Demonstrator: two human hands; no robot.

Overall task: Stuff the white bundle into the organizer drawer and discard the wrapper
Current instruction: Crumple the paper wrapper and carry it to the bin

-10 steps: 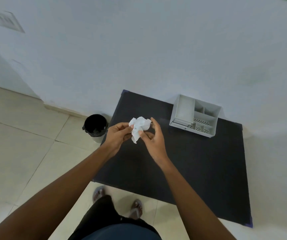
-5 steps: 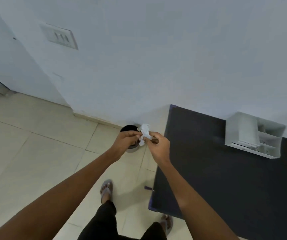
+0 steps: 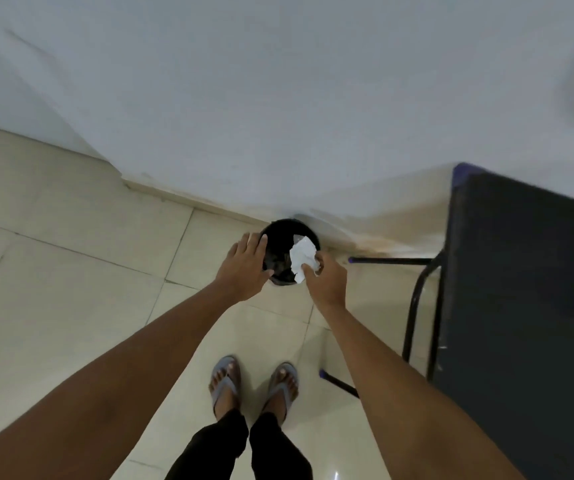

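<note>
My right hand (image 3: pixel 325 282) pinches a crumpled white wrapper (image 3: pixel 301 256) and holds it over the mouth of a small black bin (image 3: pixel 280 237) that stands on the floor by the wall. My left hand (image 3: pixel 245 266) is spread flat, palm down, at the bin's left rim and holds nothing. The organizer is out of view.
The dark table (image 3: pixel 528 306) fills the right side, with its black metal legs (image 3: pixel 417 299) just right of my right arm. The floor is pale tile (image 3: pixel 71 271), and a white wall runs behind the bin. My feet in sandals (image 3: pixel 254 382) stand below the bin.
My view and both hands have swung left from the table to the bin on the floor. My left hand has let go of the wrapper, which my right hand alone now holds.
</note>
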